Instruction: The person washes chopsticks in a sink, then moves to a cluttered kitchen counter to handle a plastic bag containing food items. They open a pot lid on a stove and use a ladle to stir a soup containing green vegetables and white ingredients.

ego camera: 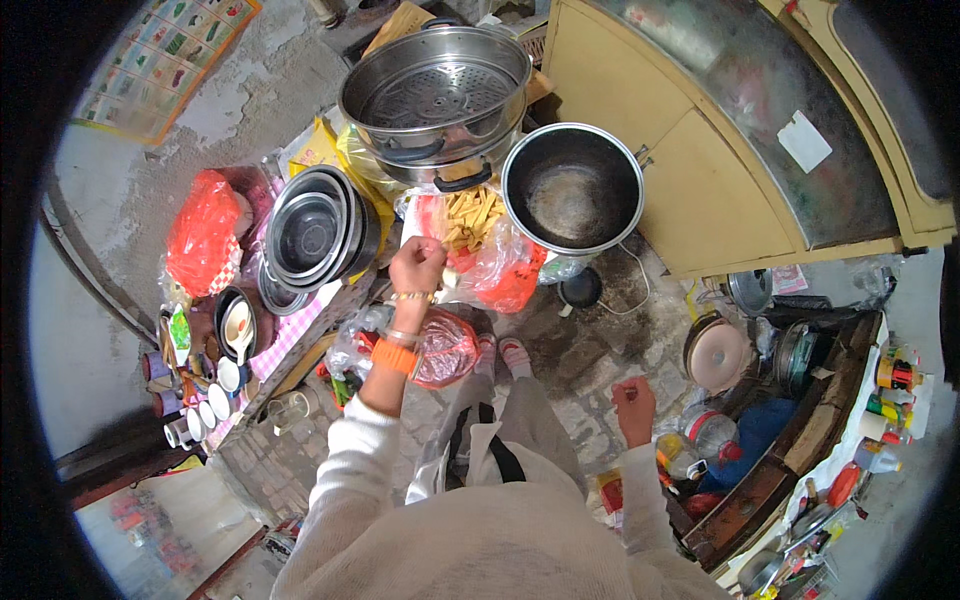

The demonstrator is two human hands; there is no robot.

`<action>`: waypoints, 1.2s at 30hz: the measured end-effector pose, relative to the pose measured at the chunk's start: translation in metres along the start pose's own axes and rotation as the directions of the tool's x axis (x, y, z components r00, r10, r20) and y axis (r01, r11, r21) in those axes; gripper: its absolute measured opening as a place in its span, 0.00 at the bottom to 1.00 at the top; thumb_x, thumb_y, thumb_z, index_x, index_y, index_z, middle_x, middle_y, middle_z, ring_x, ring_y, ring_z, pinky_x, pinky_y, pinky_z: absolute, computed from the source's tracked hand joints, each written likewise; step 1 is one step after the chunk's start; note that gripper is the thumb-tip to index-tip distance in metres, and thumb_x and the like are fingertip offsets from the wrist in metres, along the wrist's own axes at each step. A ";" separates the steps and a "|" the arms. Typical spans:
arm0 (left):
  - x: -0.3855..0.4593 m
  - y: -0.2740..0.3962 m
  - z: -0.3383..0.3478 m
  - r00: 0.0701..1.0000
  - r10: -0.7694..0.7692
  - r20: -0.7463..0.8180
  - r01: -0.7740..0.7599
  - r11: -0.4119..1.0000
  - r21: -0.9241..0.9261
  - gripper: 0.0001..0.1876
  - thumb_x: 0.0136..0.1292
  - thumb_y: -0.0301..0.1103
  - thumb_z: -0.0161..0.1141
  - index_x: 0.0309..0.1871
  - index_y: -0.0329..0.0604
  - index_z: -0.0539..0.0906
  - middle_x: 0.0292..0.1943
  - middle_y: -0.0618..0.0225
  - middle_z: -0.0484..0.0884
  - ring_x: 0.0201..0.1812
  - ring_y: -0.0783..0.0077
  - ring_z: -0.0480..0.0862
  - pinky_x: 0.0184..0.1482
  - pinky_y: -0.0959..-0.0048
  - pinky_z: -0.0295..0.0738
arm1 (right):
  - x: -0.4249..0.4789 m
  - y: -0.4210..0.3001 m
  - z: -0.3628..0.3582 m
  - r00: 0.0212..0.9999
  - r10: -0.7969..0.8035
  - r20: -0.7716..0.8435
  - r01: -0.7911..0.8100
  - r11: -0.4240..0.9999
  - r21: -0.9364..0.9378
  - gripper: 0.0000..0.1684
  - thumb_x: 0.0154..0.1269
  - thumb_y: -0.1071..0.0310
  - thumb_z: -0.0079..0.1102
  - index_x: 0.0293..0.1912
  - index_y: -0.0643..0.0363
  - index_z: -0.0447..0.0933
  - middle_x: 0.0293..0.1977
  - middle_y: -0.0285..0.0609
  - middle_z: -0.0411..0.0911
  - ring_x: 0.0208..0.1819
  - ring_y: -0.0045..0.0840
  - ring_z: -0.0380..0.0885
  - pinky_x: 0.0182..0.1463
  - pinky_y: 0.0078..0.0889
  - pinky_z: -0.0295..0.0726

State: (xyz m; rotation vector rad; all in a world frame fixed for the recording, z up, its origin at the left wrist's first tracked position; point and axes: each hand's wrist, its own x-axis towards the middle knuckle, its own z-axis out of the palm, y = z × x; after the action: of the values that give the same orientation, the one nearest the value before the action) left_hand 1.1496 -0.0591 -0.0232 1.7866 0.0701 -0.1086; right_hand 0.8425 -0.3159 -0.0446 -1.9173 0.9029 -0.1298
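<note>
My left hand (pixel 418 264), with an orange wristband below it, is raised at the near edge of a plastic bag (pixel 499 266) spread beside yellow strips of food (pixel 472 214). Its fingers are curled; whether they pinch something is not clear. My right hand (pixel 634 409) hangs low at the right over the stone floor, fingers curled, and I cannot tell if it holds anything. Beyond the food stands a large steel steamer pot (pixel 439 97) with a perforated tray. A dark wok-like pot (pixel 574 187) lies to its right. Stacked metal basins (pixel 311 232) are at the left.
A red plastic bag (pixel 202 232), ladles in a bowl (pixel 238 330) and white mugs (pixel 219 401) line the left table. A red bag (pixel 444 349) is near my feet. At right are a yellow cabinet (pixel 675 165), a round pink lid (pixel 718 356) and plastic bottles (pixel 709 435).
</note>
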 end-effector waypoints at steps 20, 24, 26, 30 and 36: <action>0.116 -0.090 -0.010 0.966 0.138 -0.220 0.050 0.732 0.679 0.28 0.46 0.45 0.66 0.51 0.44 0.74 0.43 0.52 0.77 0.53 0.52 0.71 0.49 0.62 0.70 | -0.006 -0.074 0.041 0.938 0.025 0.345 0.048 0.978 -0.202 0.10 0.59 0.66 0.57 0.33 0.64 0.74 0.24 0.38 0.75 0.25 0.17 0.74 0.27 0.21 0.71; 0.136 -0.071 -0.015 0.975 0.005 -0.222 0.154 0.705 0.693 0.20 0.49 0.43 0.63 0.44 0.47 0.78 0.35 0.55 0.80 0.43 0.56 0.78 0.43 0.63 0.72 | 0.027 -0.101 0.104 0.906 0.054 0.419 -0.162 0.961 0.226 0.25 0.58 0.69 0.57 0.54 0.61 0.63 0.34 0.41 0.76 0.30 0.18 0.75 0.36 0.22 0.75; 0.140 -0.068 -0.016 0.984 0.127 -0.128 -0.007 0.735 0.678 0.12 0.53 0.39 0.58 0.37 0.43 0.79 0.28 0.57 0.81 0.32 0.57 0.81 0.36 0.65 0.73 | 0.050 -0.119 0.134 0.914 -0.047 0.403 -0.067 0.962 0.263 0.33 0.57 0.65 0.59 0.59 0.61 0.57 0.39 0.45 0.75 0.34 0.24 0.76 0.40 0.26 0.75; 0.124 -0.061 -0.040 0.982 0.189 0.008 -0.179 0.913 0.366 0.08 0.55 0.35 0.58 0.33 0.39 0.79 0.24 0.62 0.80 0.26 0.69 0.79 0.31 0.73 0.72 | 0.095 -0.148 0.198 0.952 -0.167 0.257 0.106 0.966 0.236 0.43 0.53 0.58 0.61 0.63 0.61 0.51 0.46 0.52 0.72 0.41 0.37 0.75 0.46 0.35 0.73; 0.093 -0.028 -0.060 0.985 0.109 0.136 -0.101 0.993 -0.063 0.08 0.60 0.32 0.56 0.33 0.35 0.78 0.26 0.74 0.78 0.29 0.83 0.75 0.32 0.82 0.69 | 0.117 -0.119 0.219 0.936 0.036 0.350 -0.094 0.985 0.148 0.21 0.56 0.63 0.55 0.45 0.66 0.67 0.28 0.47 0.74 0.27 0.30 0.76 0.32 0.31 0.76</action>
State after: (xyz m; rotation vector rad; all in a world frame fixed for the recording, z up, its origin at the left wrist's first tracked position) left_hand 1.2410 0.0046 -0.0478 1.7184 -0.1206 -0.1537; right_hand 1.0876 -0.2010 -0.0945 -1.6873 0.6930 0.1670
